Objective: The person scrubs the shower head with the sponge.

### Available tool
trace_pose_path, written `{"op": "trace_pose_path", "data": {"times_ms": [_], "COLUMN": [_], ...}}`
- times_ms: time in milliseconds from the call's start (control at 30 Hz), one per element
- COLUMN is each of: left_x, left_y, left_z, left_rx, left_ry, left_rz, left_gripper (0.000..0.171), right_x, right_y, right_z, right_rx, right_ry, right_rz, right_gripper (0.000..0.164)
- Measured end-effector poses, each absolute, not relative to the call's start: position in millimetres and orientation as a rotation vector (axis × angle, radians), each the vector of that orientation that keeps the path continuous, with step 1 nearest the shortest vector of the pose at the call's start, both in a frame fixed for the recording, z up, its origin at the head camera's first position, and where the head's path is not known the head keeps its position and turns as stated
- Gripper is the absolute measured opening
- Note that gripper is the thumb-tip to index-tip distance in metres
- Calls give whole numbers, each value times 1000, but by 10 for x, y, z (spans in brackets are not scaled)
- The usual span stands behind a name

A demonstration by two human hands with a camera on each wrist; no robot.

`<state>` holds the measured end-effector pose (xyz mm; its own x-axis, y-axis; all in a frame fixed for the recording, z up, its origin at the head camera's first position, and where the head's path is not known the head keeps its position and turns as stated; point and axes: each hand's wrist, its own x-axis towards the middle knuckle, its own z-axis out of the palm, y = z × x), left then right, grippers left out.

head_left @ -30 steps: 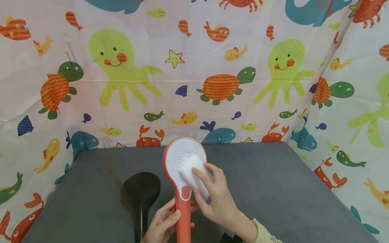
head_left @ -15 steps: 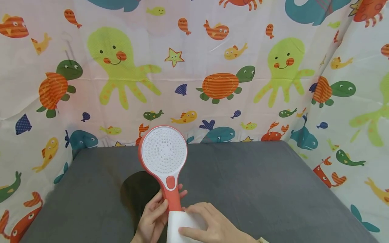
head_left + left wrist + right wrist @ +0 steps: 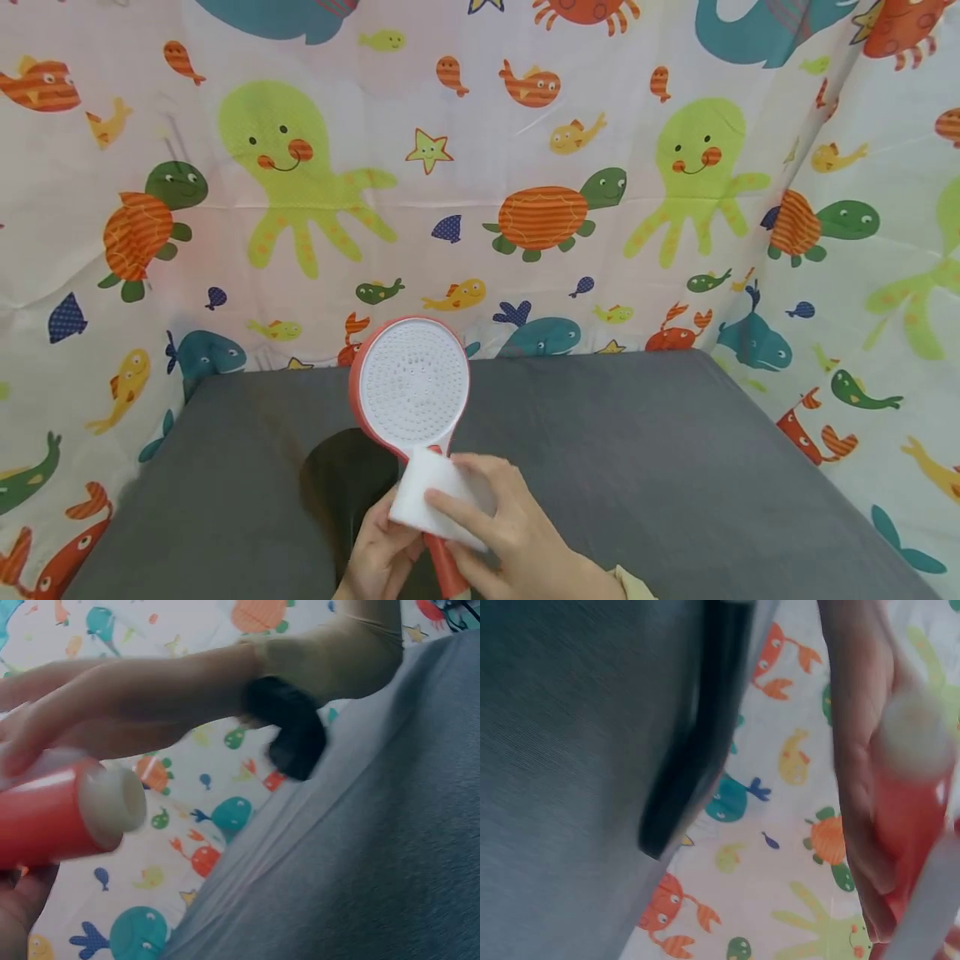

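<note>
An orange-red shower head (image 3: 414, 383) with a white nozzle face stands up in front of me, face toward the head camera. My left hand (image 3: 381, 546) holds it by the handle, partly hidden behind the sponge. My right hand (image 3: 510, 533) grips a white block sponge (image 3: 431, 496), which lies across the neck just under the face and covers most of the button there. In the left wrist view, the lower handle (image 3: 45, 821) ends in a pale connector (image 3: 120, 799). The right wrist view shows the sponge (image 3: 930, 907) against the blurred red handle.
A black object (image 3: 341, 475) with a broad rounded head and long handle lies on the grey cloth-covered table (image 3: 637, 467), behind my left hand. A white curtain (image 3: 480, 108) printed with sea animals surrounds the table at the back and sides.
The sponge has gone from the nozzle face down to the lower handle, then back up to the neck. The shower head has shifted left; my left hand keeps its hold.
</note>
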<state>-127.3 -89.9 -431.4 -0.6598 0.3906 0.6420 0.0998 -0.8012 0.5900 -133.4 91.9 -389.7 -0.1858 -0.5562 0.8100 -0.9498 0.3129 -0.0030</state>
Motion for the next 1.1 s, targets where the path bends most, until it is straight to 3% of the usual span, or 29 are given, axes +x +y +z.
{"op": "trace_pose_path", "data": {"times_ms": [133,233,333,500,667,933,1100], "left_x": [-1305,-1286,-1286,-1290,-1262,-1259,-1265], "left_y": [-946,-967,-943,-890,-885,-1004,-1005], "left_z": [-4254,-4216,-4227,-4299,-4331,-4238,-4266], "left_rx": [1209,1116,1130,1206,1129,903,867], "left_ry": [776,800,844,874,961,1216,1289], "left_rz": [2619,2656,2651,2614,2627,2733,2725], "left_gripper": [51,51,49,48,47,43,42], "right_x": [-1203,-1123,-1166,-1382,-1444,-1199,-1225], "right_y": [992,1063,1088,990,915,1098,1155], "right_z": [-4011,-4082,-4100,-4025,-3999,-4220,-4309], "right_rx": [1510,1594,1642,1440,1251,1639,1642], "right_ry": [-1883,-2037,-2002,-1768,-1858,-1993,-2045], "right_rz": [532,584,569,624,830,1041,1149], "right_gripper": [41,52,51,36,41,51,50]}}
